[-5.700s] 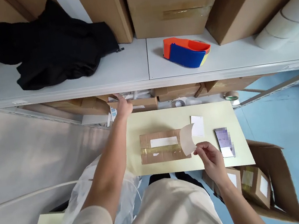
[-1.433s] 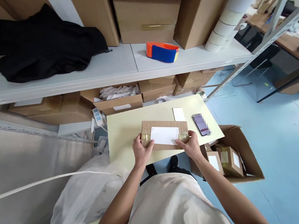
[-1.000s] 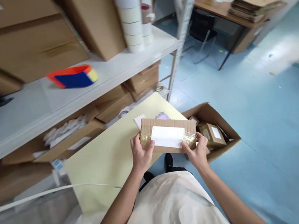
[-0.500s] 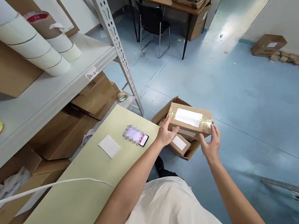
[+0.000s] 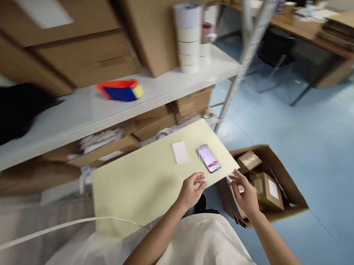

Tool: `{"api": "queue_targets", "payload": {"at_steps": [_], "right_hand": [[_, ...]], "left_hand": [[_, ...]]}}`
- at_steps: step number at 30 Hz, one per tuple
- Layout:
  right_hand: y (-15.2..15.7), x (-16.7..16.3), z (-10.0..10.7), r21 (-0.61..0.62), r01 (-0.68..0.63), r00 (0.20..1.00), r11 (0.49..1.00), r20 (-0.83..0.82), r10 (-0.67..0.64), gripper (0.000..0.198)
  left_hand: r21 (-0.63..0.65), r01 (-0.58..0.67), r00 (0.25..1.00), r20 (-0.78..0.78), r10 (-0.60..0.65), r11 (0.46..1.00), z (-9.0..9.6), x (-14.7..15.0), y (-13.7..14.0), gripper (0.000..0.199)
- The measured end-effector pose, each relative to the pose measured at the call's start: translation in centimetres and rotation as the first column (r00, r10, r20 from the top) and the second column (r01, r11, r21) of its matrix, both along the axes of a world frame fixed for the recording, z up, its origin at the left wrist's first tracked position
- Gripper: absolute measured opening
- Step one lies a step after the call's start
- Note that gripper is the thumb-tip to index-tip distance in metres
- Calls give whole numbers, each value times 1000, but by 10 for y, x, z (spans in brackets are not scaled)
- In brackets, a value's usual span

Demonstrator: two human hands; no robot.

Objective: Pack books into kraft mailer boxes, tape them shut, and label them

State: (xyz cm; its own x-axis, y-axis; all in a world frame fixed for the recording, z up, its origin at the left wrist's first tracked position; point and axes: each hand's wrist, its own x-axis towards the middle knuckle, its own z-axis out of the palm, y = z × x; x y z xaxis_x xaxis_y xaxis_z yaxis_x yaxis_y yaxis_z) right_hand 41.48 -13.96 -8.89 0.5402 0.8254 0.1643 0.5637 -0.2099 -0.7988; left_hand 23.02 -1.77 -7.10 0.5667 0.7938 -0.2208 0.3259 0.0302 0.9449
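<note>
My left hand [image 5: 191, 191] hovers over the front edge of the pale yellow table [image 5: 131, 180], fingers loosely curved and apart, holding nothing. Just past its fingertips lies a smartphone [image 5: 208, 159] with a lit screen, partly pixelated. A small white card [image 5: 180, 152] rests left of the phone. My right hand [image 5: 245, 193] is in the air by the table corner, fingers bent and apart, with nothing in it. Behind and beside it, the open carton [image 5: 289, 186] on the floor holds several small boxes, among them a taped cardboard box [image 5: 269, 192] with a white label.
Above the table runs a grey shelf [image 5: 169, 86] with large cartons, stacked tape rolls [image 5: 187, 41] and a colourful ring [image 5: 119, 90]. A white cable [image 5: 77, 222] crosses at left. The metal rack post [image 5: 238, 78] rises beyond the table; a desk and black chair [image 5: 275, 52] stand behind.
Both hands have let go of the labelled cardboard box and are now empty, nearer the table edge. The view has turned left, showing more of the shelf.
</note>
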Motion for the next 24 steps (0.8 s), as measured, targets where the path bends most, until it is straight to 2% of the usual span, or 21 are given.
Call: {"api": "queue_targets", "payload": {"at_steps": [2,4,6,9,11,14,17,18,24], "right_hand": [[29,-27,3,-57,-259,965,964,33,261,38],[58,-59,7,-108,-477,871,872,78,485,35],[82,-98,11,-164,-641,742,750,119,660,36],[108,-165,12,-241,-794,529,559,181,829,38],[116,-211,11,-261,-848,411,461,224,884,40],[118,-273,11,-257,-917,241,306,257,936,41],[115,-316,14,-240,-962,61,128,266,962,45],[116,-326,15,-231,-970,17,82,270,963,47],[129,-351,12,-240,-967,-147,-90,232,961,52]], "left_hand": [[-1,-170,985,8,170,985,4,-47,-4,30],[1,-350,936,25,350,937,5,-95,-13,27],[-11,-534,845,44,533,846,2,-141,-27,25],[-28,-748,661,59,748,663,-7,-200,-54,26],[-22,-831,555,44,831,556,-12,-230,-75,27],[-17,-902,431,1,902,431,-17,-262,-106,27],[-34,-951,307,-25,951,306,-20,-282,-132,31],[-39,-964,265,-29,964,264,-21,-286,-139,32],[-24,-1000,10,-45,999,9,-25,-297,-170,30]]}}
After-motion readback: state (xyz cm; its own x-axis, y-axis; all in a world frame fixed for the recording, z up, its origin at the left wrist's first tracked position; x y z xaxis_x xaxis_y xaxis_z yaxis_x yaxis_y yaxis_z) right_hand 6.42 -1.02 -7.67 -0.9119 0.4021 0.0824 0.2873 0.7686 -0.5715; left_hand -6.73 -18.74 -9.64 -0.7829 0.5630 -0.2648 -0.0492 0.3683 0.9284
